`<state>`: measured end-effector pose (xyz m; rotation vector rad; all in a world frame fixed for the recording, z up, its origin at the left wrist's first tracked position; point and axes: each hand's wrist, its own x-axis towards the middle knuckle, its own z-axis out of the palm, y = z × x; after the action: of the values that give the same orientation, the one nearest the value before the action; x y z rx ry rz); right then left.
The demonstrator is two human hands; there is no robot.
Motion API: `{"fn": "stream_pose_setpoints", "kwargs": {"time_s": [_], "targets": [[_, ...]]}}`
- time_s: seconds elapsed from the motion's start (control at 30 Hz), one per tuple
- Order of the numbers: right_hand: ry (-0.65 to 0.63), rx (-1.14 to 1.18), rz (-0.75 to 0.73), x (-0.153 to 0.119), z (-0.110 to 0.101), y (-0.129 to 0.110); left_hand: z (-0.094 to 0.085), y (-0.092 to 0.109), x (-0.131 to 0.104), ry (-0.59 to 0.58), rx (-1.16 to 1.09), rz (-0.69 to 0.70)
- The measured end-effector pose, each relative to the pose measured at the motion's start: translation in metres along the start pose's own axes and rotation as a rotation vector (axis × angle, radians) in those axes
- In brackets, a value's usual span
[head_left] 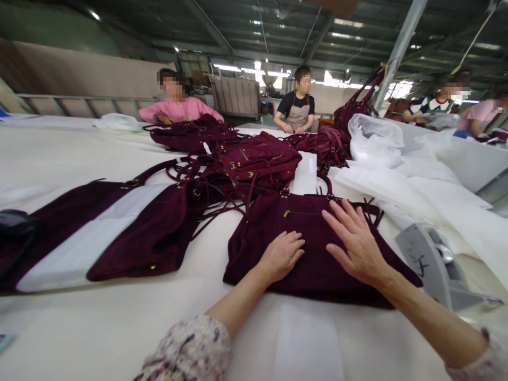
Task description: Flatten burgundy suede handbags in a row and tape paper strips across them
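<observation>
A maroon handbag [313,264] with a zip pocket and brass fittings lies flat on the white table [246,333] in front of me. On its left half rests my left hand [281,255], palm down, fingers stretched out and close together. Over the bag's right half is my right hand [355,246], fingers spread; whether its palm touches the fabric I cannot tell. Neither hand holds anything. Behind the bag's top edge a white paper strip [305,174] stands out near the handles.
To the left lie more maroon bags [159,233] with a white sheet [95,238] across them. Bags with straps [257,159] are heaped ahead. Plastic wrapping [375,140] and a grey tape dispenser [432,264] are at right. Co-workers [296,106] stand across the table.
</observation>
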<state>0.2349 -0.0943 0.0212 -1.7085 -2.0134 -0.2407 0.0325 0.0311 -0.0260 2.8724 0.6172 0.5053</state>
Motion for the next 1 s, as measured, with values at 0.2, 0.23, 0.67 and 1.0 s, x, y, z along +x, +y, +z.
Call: {"fn": "stream_pose_setpoints", "kwargs": {"time_s": [0.2,0.23,0.67,1.0], "targets": [[-0.287,-0.089,0.225,-0.062,0.04,0.012,-0.004,0.008,0.003,-0.046,0.097,0.075],[-0.295,-0.096,0.225,-0.064,0.043,0.013,-0.008,0.011,0.006,-0.08,0.122,0.084],[-0.543,0.202,0.299,-0.053,0.049,0.037,-0.006,0.055,0.021,-0.188,-0.17,0.469],[-0.181,0.945,0.788,0.191,0.041,0.127,0.07,0.037,0.027,-0.059,-0.042,0.426]]}}
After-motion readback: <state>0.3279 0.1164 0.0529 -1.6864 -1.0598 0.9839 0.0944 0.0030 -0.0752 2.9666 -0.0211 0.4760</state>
